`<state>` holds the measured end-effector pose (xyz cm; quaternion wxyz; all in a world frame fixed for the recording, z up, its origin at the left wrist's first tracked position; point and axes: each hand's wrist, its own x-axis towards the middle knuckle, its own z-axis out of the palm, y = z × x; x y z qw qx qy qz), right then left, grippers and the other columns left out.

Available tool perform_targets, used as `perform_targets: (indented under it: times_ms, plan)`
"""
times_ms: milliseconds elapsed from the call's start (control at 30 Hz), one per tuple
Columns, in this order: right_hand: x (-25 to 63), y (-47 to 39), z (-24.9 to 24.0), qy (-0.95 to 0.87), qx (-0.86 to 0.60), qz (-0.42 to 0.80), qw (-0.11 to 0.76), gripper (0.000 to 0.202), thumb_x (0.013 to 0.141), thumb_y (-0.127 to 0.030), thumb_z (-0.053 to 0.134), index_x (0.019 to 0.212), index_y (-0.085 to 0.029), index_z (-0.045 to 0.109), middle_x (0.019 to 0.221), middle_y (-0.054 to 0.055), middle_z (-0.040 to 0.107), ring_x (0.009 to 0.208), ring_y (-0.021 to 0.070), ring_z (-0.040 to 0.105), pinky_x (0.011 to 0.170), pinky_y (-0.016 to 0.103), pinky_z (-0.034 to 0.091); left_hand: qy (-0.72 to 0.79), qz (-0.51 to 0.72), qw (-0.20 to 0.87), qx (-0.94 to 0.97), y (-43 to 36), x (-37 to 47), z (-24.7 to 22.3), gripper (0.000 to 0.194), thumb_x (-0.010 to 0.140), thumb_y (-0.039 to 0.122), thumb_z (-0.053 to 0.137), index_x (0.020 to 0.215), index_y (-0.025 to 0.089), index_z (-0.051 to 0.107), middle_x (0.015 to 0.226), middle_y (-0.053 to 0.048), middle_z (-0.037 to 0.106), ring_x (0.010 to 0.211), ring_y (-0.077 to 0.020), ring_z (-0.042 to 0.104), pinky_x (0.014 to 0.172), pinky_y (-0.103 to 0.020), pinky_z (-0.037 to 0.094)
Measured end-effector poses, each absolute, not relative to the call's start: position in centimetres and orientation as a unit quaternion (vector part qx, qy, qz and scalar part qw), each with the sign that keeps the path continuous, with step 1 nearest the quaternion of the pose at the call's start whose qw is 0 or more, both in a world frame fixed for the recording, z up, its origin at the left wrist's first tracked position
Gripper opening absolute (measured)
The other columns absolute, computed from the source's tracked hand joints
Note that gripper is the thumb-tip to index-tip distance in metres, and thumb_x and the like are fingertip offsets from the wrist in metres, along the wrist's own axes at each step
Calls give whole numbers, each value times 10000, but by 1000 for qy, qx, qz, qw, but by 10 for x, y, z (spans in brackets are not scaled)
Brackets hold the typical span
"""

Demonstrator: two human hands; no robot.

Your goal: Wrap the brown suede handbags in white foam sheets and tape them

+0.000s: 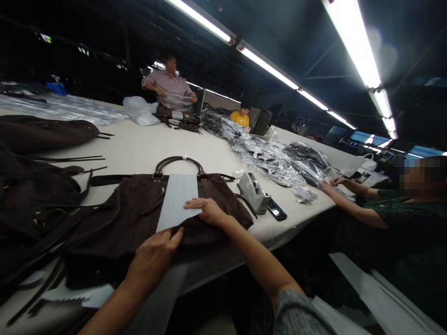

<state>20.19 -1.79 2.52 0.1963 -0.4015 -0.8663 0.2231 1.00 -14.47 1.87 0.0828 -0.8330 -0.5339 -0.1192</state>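
You've got one dark brown suede handbag lying flat on the cream worktable, two looped handles pointing away from you, long axis running left-right. One white paper strip lies across it, lengthwise toward you. Your left hand presses the strip's near end, fingers together and flat; your right hand lies on its right edge, fingers spread flat. The bag's bottom sits right at the table's near edge. One grey tape dispenser and one black phone sit just right; bare tabletop lies beyond the handles.
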Motion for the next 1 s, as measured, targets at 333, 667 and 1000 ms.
perform_targets:
  times_ms: [333,667,1000]
  plan:
    - [216,-59,17,-865,-430,167,199,648,759,-21,603,1384,-192,599,1513,73,489,1438,212,412,1203,344,311,-475,-176,-72,-859,-137,-15,4,481,828,159,449,1265,183,648,1266,-101,679,1155,-224,651,1020,-342,528]
    - [213,-59,20,-872,-443,140,157,570,840,-85,563,1391,-229,582,1523,41,489,1436,233,399,1189,377,286,-530,-170,-21,-831,-52,31,49,572,957,408,265,1374,144,554,1518,-132,471,1432,-278,403,1195,-455,327]
    - [220,-192,-3,-717,-425,389,393,274,965,-427,551,1031,-260,759,1042,52,765,1008,210,687,999,358,466,-534,-45,-84,-840,-38,18,-2,592,984,438,244,1544,256,309,1624,-111,294,1502,-282,280,1193,-568,269]
